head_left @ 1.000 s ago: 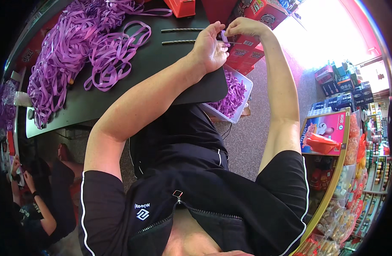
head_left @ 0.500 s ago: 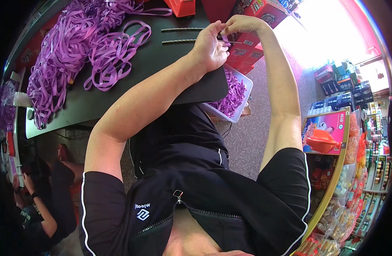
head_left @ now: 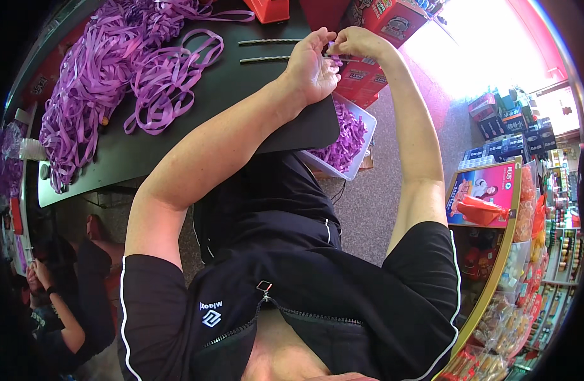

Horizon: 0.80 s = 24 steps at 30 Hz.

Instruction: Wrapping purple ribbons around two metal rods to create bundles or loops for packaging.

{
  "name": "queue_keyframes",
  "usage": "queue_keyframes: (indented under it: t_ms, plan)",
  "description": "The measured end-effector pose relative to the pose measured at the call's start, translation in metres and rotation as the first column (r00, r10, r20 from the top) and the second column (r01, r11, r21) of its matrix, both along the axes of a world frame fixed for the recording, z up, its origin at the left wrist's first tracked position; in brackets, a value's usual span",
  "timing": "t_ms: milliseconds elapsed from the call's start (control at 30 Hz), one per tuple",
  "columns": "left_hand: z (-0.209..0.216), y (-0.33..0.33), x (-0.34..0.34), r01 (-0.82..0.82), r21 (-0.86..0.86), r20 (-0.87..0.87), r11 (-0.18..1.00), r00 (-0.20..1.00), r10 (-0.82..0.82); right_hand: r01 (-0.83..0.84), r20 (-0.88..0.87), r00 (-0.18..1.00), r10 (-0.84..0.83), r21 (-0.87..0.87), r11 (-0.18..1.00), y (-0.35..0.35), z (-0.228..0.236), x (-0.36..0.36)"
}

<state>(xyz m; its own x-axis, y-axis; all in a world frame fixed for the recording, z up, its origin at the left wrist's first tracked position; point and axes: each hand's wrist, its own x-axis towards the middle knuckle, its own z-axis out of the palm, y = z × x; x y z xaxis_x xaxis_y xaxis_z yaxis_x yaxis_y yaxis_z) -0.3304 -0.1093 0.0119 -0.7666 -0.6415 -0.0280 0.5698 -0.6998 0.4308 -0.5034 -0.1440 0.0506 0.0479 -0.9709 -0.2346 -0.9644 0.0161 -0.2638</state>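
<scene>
Beyond the table's right edge, my left hand [head_left: 312,68] and my right hand [head_left: 362,44] work close together at the rods' right ends. A short bit of purple ribbon [head_left: 334,59] shows between them. My right fingers are pinched on it. My left palm is turned up with fingers partly curled against the ribbon; the exact grip is hidden. Two twisted metal rods [head_left: 264,59] lie side by side and pass behind my left hand. Under my hands, a white bin [head_left: 368,130] holds many short purple ribbon pieces [head_left: 344,143].
A big tangle of purple ribbon [head_left: 92,95] covers the left of the dark table [head_left: 241,86]. An orange-red holder [head_left: 268,9] stands at its far edge. Red boxes [head_left: 390,19] stand beyond the bin, shelves of goods at right. Another person's hands [head_left: 39,274] are at far left.
My right hand has shifted slightly left and its fingers have curled in closer to my left hand. Less ribbon shows between them. The other person's hands have come together.
</scene>
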Motion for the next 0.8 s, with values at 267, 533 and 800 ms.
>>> queue_keyframes:
  t_ms: [267,533,800]
  plan:
    - [0.001,0.001,-0.002,0.007,0.010,0.003,1.000,1.000,-0.007,0.572,0.834,0.510,-0.211,-0.146,0.807,0.029,-0.068,-0.053]
    - [0.003,0.001,0.002,-0.005,0.047,0.019,0.999,1.000,0.004,-0.020,0.817,-0.532,-0.222,0.250,0.968,0.028,-0.138,0.004]
    - [0.005,0.004,0.001,-0.002,0.011,0.019,1.000,1.000,0.001,-0.164,0.699,-0.660,-0.275,0.223,0.961,0.020,-0.164,-0.016]
